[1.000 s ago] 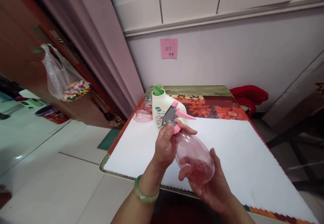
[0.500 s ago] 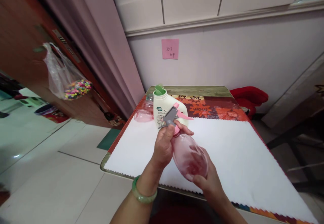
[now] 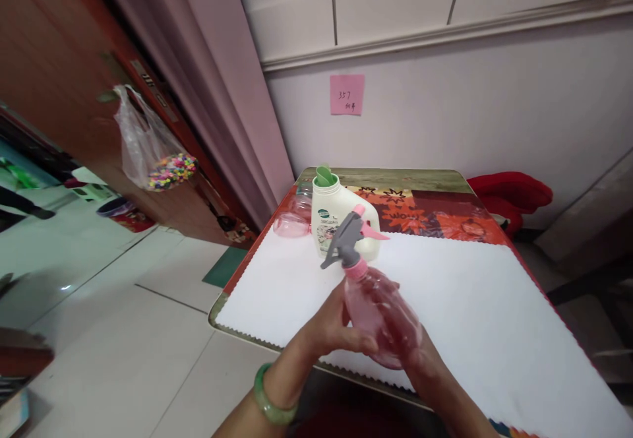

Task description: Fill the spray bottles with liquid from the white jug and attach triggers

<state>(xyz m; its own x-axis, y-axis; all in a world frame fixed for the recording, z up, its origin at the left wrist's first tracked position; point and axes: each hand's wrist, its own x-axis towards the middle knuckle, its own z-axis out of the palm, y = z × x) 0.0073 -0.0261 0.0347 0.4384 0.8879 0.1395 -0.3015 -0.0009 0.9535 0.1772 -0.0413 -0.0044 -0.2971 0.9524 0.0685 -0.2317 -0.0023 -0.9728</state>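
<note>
A clear pink spray bottle (image 3: 378, 306) with a grey and pink trigger head is tilted, its top leaning up and to the left. My left hand (image 3: 339, 329), a green bangle on its wrist, is wrapped round the left side of the bottle's body. On the lower right side, my right hand (image 3: 418, 355) grips the bottle near its base; its fingers are mostly hidden behind it. Just beyond the spray head stands a cream handled jug (image 3: 321, 210) with a green piece in its mouth. Part of the jug is covered by the trigger head.
Clear pink containers (image 3: 291, 225) lie left of the jug. A white sheet (image 3: 469, 306) covers much of the patterned table. Beyond the table's right edge is a red thing (image 3: 514, 190). On the door handle hangs a plastic bag (image 3: 148, 148) of colourful bits.
My left hand has moved from the bottle's neck and trigger head down to its body. The trigger head is now uncovered, and the view has shifted slightly.
</note>
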